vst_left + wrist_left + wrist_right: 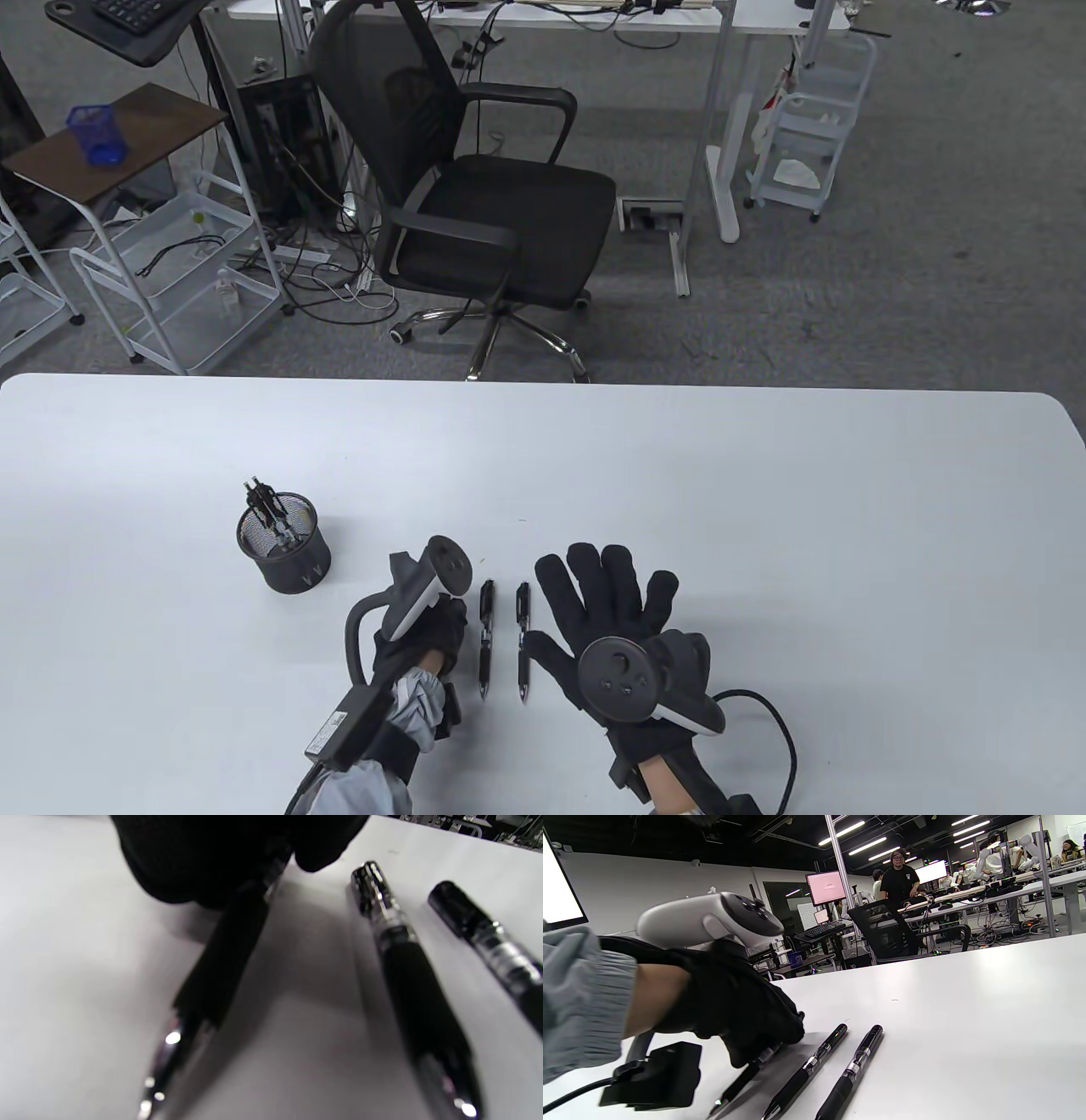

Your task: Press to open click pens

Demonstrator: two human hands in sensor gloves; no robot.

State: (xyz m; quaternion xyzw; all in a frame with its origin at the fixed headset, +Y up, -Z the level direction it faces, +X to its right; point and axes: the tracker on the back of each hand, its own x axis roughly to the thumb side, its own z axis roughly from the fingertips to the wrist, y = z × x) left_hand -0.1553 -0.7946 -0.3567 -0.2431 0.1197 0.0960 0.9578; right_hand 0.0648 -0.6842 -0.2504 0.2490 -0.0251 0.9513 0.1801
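- My left hand [424,632] is curled shut around a click pen [220,959]; the fingers wrap the upper barrel, and the metal tip points back toward me, low over the table [764,509]. Whether the tip touches the surface, I cannot tell.
- In the right wrist view the same pen [742,1077] slants down out of my left fist [734,1005].
- Left of that hand stands a black mesh pen cup [284,543], upright, with more pens [270,512] standing in it.
- Just right of my left hand, two click pens lie flat on the table, side by side and parallel, tips toward me: the nearer one [485,637] and the one beyond it [523,638]. They lie apart from each other.
- My right hand [615,611] rests flat, palm down, fingers spread wide, holding nothing. Its thumb lies just beside the right-hand pen; contact cannot be confirmed.
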